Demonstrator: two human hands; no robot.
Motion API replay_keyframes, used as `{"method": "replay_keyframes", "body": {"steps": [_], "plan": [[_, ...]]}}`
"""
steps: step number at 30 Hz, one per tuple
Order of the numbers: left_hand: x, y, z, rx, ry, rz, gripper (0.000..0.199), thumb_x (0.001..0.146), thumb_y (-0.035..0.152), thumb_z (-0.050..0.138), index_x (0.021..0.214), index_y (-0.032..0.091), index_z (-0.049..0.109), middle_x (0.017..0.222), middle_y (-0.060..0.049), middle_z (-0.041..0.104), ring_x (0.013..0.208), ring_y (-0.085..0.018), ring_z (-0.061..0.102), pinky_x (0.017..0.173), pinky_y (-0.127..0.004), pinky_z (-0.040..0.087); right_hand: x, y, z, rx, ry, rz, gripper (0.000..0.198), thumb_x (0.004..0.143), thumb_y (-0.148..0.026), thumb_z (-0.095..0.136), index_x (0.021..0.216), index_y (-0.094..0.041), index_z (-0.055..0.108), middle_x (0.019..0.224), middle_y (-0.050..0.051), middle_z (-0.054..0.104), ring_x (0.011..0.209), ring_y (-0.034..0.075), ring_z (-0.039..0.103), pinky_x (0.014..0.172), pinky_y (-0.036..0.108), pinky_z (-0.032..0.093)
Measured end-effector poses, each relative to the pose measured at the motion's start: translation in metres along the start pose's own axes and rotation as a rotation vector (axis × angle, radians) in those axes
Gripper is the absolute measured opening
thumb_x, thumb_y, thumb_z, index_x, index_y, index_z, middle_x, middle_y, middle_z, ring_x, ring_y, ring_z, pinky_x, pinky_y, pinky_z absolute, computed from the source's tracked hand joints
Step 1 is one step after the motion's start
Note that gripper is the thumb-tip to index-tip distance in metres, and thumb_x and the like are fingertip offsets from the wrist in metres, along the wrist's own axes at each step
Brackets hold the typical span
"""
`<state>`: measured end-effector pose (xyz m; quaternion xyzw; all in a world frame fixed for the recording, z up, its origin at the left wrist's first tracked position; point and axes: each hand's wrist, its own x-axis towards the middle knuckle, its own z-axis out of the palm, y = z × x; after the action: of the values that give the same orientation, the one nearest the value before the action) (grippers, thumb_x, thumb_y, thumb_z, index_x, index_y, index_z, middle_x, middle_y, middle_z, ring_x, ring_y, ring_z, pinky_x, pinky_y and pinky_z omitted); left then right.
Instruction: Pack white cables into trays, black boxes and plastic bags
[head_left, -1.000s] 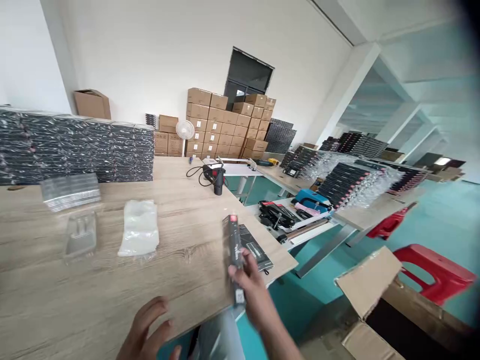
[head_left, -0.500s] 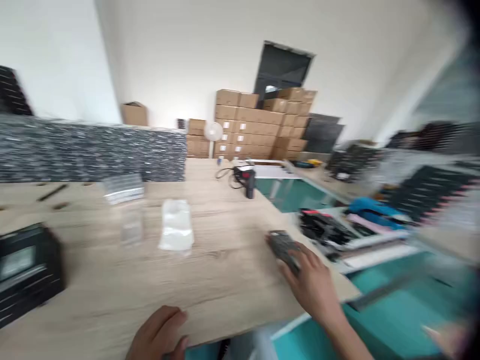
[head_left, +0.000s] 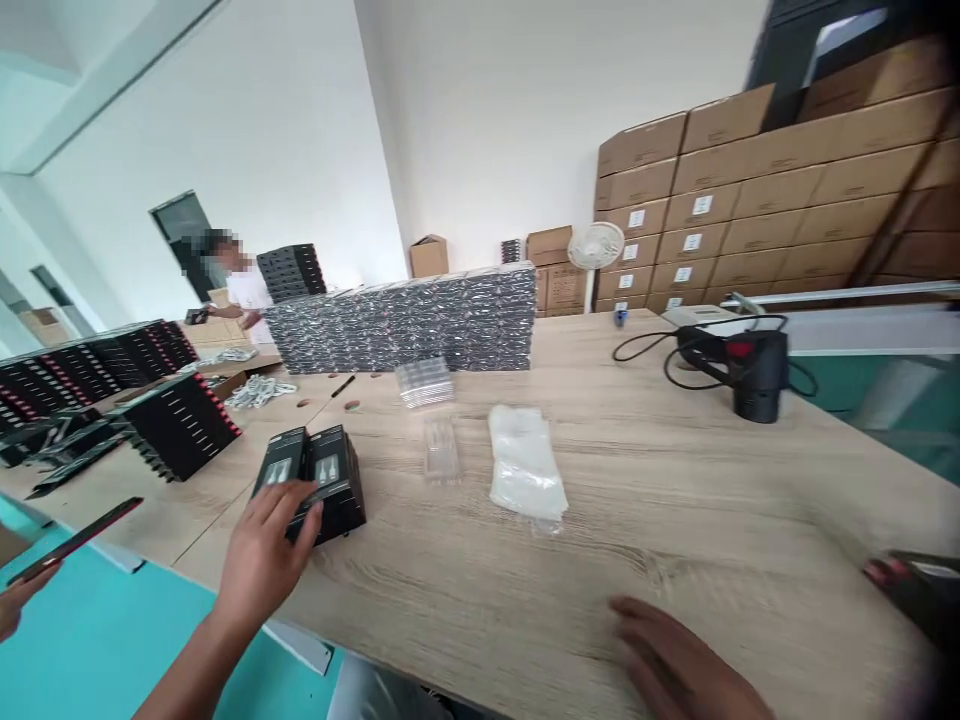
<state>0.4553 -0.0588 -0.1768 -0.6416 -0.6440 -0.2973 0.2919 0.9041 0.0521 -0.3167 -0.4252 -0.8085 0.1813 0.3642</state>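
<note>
On the left of the table, my left hand [head_left: 262, 545] is closed over the near part of a group of black printed boxes [head_left: 328, 475], with the fingers on top and the thumb at the right side. White pictures show on the box faces. My right hand [head_left: 679, 655] is low over the bare wood at the front, blurred, its fingers stretched out with nothing visible in them. Between the hands and farther back lie a stack of clear plastic bags [head_left: 526, 465] and a clear plastic tray [head_left: 441, 450].
A long wall of wrapped packs [head_left: 420, 325] crosses the back of the table [head_left: 465, 590]. A black heat-gun-like tool [head_left: 757, 375] with a cable stands right. A blurred dark object [head_left: 922, 590] is at the right edge. Another person's hand [head_left: 19, 600] holds a thin black piece [head_left: 75, 540] at left.
The view has swung left. My left hand has moved from the table's front edge onto the black boxes. My right hand has left the dark pack it was on.
</note>
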Motion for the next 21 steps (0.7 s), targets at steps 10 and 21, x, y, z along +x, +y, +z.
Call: {"method": "replay_keyframes", "body": {"steps": [10,21], "plan": [[-0.046,0.171,0.070,-0.559,-0.549,0.375,0.036,0.081,0.013,0.056,0.115,0.025,0.058,0.102,-0.005,0.073,0.087,-0.022,0.071,0.073,-0.033,0.059,0.179,-0.019,0.036,-0.130,-0.144,0.160,0.009,0.082,-0.024,0.066,0.077,-0.017,0.067,0.102,0.007,0.067,0.103,0.024,0.059,0.093,0.041,0.047],[-0.024,0.174,0.082,-0.782,-0.567,0.048,0.022,0.084,0.013,0.053,0.099,0.025,0.062,0.089,-0.002,0.069,0.076,-0.017,0.065,0.071,-0.030,0.053,0.182,-0.017,0.044,-0.056,0.171,0.066,0.028,0.101,-0.027,0.039,0.093,-0.016,0.063,0.116,0.013,0.059,0.114,0.026,0.049,0.101,0.050,0.040]]}}
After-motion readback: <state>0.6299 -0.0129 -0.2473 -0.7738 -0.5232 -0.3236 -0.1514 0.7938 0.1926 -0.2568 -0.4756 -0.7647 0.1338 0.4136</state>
